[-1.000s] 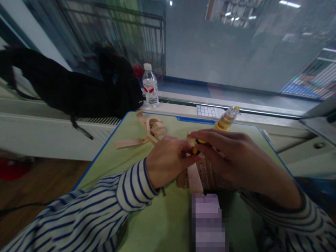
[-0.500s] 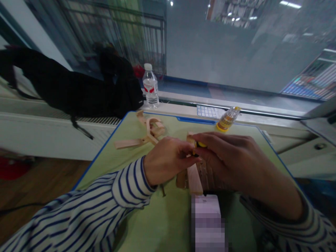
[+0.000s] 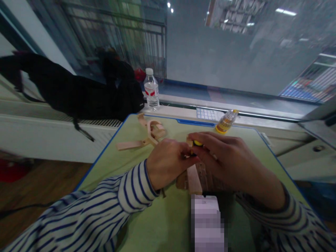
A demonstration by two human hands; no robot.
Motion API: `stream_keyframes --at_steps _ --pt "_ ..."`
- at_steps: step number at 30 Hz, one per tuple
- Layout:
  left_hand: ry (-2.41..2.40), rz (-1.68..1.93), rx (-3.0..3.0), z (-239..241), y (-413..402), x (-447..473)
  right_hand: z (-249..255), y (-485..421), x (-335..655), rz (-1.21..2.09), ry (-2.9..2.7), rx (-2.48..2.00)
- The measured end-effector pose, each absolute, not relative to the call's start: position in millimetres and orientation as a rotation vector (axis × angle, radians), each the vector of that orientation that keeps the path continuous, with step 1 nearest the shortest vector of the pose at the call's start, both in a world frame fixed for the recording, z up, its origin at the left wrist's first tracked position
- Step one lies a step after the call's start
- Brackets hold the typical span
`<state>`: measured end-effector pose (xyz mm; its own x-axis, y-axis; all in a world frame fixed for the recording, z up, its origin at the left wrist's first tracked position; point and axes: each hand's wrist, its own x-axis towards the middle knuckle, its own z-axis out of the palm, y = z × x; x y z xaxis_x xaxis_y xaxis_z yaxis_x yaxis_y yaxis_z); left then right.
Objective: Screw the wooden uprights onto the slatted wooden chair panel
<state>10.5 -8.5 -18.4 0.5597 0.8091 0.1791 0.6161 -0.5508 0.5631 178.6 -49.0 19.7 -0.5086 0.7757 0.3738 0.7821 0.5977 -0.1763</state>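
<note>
My right hand (image 3: 223, 157) is closed round a small yellow-and-black handle (image 3: 197, 143), like that of a short screwdriver; its far end is hidden. Against it, my left hand (image 3: 168, 161) pinches with thumb and fingers, and what lies between them is covered. A wooden piece (image 3: 194, 180) slopes down beneath both hands, with a light wooden end (image 3: 189, 138) showing just behind the fingertips. Under my right hand is a brown, see-through-looking pack (image 3: 181, 180), partly covered. A screw-like bit of metal (image 3: 163, 193) lies by my left wrist.
A joined wooden assembly (image 3: 152, 132) lies at the table's (image 3: 157, 224) far left. A phone-like object (image 3: 207, 224), blurred out, is at the near middle. On or by the sill stand a water bottle (image 3: 151, 91), a yellow-capped bottle (image 3: 226, 122) and a black bag (image 3: 86, 94).
The view has shifted slightly. Both hands stay together at the same spot, and the right hand and wrist have turned a little around the yellow-and-black handle.
</note>
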Motion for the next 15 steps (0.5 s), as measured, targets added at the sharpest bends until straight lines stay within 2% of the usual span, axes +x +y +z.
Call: stream_keyframes --at_steps 8,15 --pt "1.074 0.601 2.312 -23.1 -4.4 8.9 21.4 -48.4 182.3 0.078 -2.401 -1.153" --pt "0.994 0.544 2.235 -20.5 -2.0 6.4 21.7 -49.3 182.7 0.003 -2.401 -1.166"
